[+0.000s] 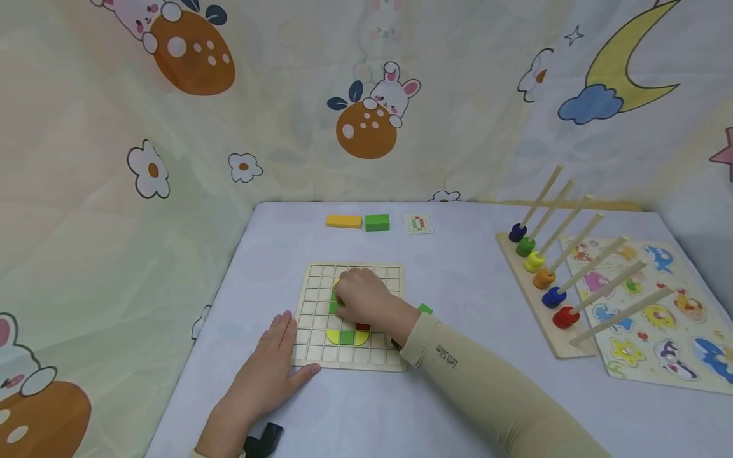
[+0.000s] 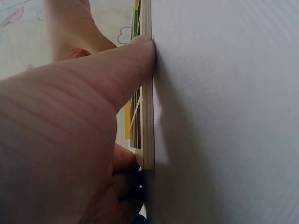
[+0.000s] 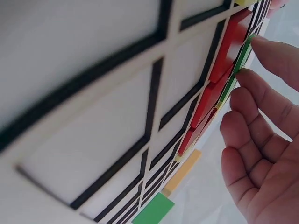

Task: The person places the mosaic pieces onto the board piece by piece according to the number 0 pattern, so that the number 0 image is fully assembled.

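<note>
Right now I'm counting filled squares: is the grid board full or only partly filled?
Partly filled. The grid board holds a few coloured pieces near the right hand; most squares are bare.

A child's play corner: pale bunny-and-moon cartoon curtains (image 1: pixel 366 114) hung around a worktop (image 1: pixel 458 407) holding a wooden peg-and-ring toy (image 1: pixel 550 280) and animal puzzle board (image 1: pixel 658 305).

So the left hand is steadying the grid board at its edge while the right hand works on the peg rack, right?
Not quite. The left hand does steady the grid board at its edge, but the right hand is on that same board, fingers at the coloured blocks, not the peg rack. The head view shows it.
</note>
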Available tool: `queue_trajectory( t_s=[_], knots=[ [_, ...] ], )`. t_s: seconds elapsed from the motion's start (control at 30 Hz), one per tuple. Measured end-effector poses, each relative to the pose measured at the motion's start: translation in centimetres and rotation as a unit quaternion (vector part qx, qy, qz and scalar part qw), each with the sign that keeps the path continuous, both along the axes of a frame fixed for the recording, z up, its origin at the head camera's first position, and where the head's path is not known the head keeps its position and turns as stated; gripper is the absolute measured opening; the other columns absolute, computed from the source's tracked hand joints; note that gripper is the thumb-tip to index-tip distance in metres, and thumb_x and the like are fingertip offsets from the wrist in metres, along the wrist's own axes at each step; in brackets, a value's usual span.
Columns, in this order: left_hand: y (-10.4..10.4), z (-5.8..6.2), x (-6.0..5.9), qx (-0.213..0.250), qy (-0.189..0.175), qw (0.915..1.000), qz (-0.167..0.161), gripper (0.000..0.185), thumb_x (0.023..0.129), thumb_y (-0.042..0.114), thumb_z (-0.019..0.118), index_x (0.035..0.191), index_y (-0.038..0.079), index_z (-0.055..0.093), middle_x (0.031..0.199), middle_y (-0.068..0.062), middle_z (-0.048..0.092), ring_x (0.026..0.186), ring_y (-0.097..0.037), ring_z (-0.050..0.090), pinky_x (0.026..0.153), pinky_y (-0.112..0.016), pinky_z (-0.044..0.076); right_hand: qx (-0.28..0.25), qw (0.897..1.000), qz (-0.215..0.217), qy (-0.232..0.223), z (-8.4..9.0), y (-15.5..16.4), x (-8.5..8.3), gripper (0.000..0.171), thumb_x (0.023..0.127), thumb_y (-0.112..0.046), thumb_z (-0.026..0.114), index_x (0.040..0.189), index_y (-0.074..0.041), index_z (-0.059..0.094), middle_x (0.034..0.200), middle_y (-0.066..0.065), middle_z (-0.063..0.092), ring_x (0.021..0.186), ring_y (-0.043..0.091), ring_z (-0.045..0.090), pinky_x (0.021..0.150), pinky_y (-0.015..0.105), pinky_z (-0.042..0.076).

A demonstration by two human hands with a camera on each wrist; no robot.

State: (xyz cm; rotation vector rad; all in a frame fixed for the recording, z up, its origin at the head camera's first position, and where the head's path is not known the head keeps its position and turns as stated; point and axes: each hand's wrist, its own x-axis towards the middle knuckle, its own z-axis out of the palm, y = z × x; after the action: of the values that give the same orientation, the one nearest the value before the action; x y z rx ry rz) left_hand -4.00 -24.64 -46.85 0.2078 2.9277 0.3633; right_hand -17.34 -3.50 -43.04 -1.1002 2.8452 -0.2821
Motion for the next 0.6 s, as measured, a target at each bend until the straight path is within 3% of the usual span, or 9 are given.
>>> queue_trajectory(
  t_s=[0.23,0.6],
  knots=[
    [0.0,0.2,0.1,0.001,0.002,1.0,0.002,0.112,0.091,0.063,0.072,0.165,-0.001,0.02,0.176,-0.019,0.015,0.164,-0.039,0.014,0.129,-0.057,0.028,-0.016,1.0,-0.027,-0.001,1.9,1.4,0.1,0.01,0.093,-0.027,0.077,0.096,-0.019,0.083,0.096,-0.005,0.072,0.093,0.016,0.063,0.088,0.036,0.055],
    [0.1,-0.1,0.0,-0.003,0.007,1.0,0.003,0.112,0.09,0.064,0.072,0.166,-0.001,0.019,0.176,-0.019,0.015,0.164,-0.04,0.014,0.129,-0.057,0.028,-0.041,0.997,-0.065,0.027,5.1,5.6,0.9,0.019,0.092,-0.03,0.081,0.105,-0.017,0.084,0.098,-0.002,0.074,0.091,0.016,0.061,0.082,0.033,0.052]
  ],
)
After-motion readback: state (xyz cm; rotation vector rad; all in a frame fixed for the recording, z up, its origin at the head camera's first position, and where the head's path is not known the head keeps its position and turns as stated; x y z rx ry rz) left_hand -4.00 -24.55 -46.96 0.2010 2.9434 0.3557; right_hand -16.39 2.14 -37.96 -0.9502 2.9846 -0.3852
